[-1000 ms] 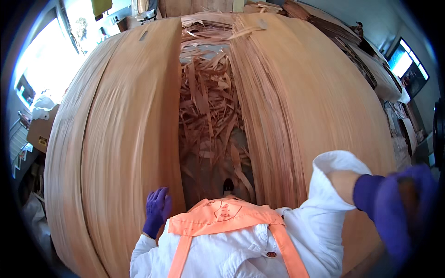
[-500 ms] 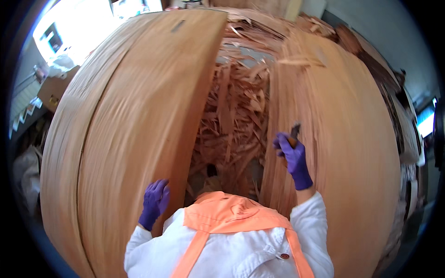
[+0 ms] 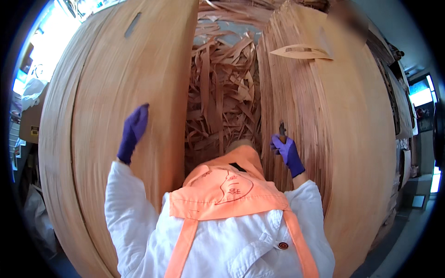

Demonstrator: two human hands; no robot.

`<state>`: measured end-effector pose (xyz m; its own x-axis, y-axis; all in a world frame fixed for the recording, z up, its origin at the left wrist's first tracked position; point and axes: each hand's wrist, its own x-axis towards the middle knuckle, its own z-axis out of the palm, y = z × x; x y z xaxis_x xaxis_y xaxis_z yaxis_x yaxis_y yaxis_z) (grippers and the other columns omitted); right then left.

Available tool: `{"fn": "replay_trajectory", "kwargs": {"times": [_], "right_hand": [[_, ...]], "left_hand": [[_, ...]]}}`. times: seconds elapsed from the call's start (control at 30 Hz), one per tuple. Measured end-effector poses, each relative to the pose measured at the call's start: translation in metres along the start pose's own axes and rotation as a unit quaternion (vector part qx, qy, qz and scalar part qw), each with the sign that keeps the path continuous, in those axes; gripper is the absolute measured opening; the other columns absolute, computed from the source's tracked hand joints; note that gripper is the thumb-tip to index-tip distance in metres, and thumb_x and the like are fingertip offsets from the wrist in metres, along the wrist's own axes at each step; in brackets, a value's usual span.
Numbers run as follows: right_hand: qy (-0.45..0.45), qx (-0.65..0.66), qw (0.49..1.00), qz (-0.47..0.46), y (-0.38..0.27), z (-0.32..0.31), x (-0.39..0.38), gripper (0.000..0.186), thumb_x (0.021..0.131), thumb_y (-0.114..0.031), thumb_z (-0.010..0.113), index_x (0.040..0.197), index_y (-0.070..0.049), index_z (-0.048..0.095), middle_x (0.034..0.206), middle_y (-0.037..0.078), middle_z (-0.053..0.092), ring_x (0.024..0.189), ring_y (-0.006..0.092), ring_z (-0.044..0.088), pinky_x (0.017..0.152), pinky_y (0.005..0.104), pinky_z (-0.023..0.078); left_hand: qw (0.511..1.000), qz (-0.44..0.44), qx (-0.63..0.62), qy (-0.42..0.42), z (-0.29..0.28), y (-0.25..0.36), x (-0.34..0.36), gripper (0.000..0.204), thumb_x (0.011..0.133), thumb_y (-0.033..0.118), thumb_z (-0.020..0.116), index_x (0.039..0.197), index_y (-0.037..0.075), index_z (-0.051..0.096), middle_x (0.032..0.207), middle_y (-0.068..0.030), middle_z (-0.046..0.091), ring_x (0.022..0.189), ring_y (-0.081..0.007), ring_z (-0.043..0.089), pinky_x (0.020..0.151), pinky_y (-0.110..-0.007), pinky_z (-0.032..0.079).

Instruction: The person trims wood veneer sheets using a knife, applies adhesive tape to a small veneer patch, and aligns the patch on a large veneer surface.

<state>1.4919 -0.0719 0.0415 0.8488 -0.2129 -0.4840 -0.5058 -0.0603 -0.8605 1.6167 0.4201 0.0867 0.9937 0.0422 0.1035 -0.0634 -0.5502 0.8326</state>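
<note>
Right hand gripped a small tool, centre-right.
Left hand, apart, looked empty, centre-left; the tool seemed light, stiff, best held by its handle.

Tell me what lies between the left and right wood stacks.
The head view shows loose wood strips heaped between the left stack and right stack, beyond the orange apron.

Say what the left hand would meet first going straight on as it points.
Likely the left veneer stack, whose top spreads beneath and ahead of the left hand; depth unclear, so it may be touching.
</note>
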Motion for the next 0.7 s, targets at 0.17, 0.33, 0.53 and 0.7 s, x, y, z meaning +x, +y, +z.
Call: {"fn": "replay_trajectory", "kwargs": {"times": [0.17, 0.33, 0.53, 0.7], "right_hand": [[-0.060, -0.030, 0.998, 0.003, -0.048, 0.029, 0.118, 0.035, 0.085, -0.027, 0.062, 0.111, -0.003, 0.058, 0.079, 0.002, 0.062, 0.067, 0.0093, 0.060, 0.049, 0.0213, 0.041], [-0.129, -0.039, 0.991, -0.011, -0.053, 0.065, 0.288, 0.035, 0.086, -0.026, 0.060, 0.112, -0.002, 0.058, 0.081, 0.004, 0.061, 0.068, 0.0112, 0.057, 0.056, 0.0247, 0.041], [-0.226, -0.127, 0.966, 0.015, 0.013, 0.140, 0.471, 0.040, 0.086, -0.030, 0.056, 0.109, 0.003, 0.057, 0.096, 0.015, 0.064, 0.084, 0.0229, 0.058, 0.076, 0.0332, 0.045], [-0.259, -0.099, 0.957, 0.087, 0.107, 0.211, 0.598, 0.033, 0.085, -0.019, 0.059, 0.113, -0.001, 0.057, 0.091, 0.002, 0.059, 0.078, 0.0107, 0.052, 0.072, 0.0248, 0.043]], "left_hand": [[0.995, -0.022, -0.097, 0.026, 0.007, -0.022, 0.128, 0.032, 0.094, 0.017, 0.049, 0.119, -0.003, 0.055, 0.117, -0.0095, 0.059, 0.110, -0.0158, 0.053, 0.095, -0.026, 0.039], [0.988, 0.009, 0.100, 0.116, 0.042, -0.030, 0.225, 0.036, 0.093, 0.024, 0.051, 0.119, 0.000, 0.054, 0.120, -0.0147, 0.057, 0.112, -0.0210, 0.052, 0.097, -0.030, 0.038], [0.808, 0.036, 0.571, 0.142, 0.058, -0.104, 0.290, 0.042, 0.091, 0.029, 0.049, 0.123, 0.001, 0.050, 0.127, -0.0239, 0.048, 0.120, -0.0361, 0.043, 0.102, -0.041, 0.032], [0.830, 0.005, 0.545, 0.117, 0.064, -0.117, 0.287, 0.043, 0.093, 0.022, 0.044, 0.127, -0.004, 0.044, 0.132, -0.0228, 0.043, 0.124, -0.0357, 0.039, 0.105, -0.041, 0.028]]}}
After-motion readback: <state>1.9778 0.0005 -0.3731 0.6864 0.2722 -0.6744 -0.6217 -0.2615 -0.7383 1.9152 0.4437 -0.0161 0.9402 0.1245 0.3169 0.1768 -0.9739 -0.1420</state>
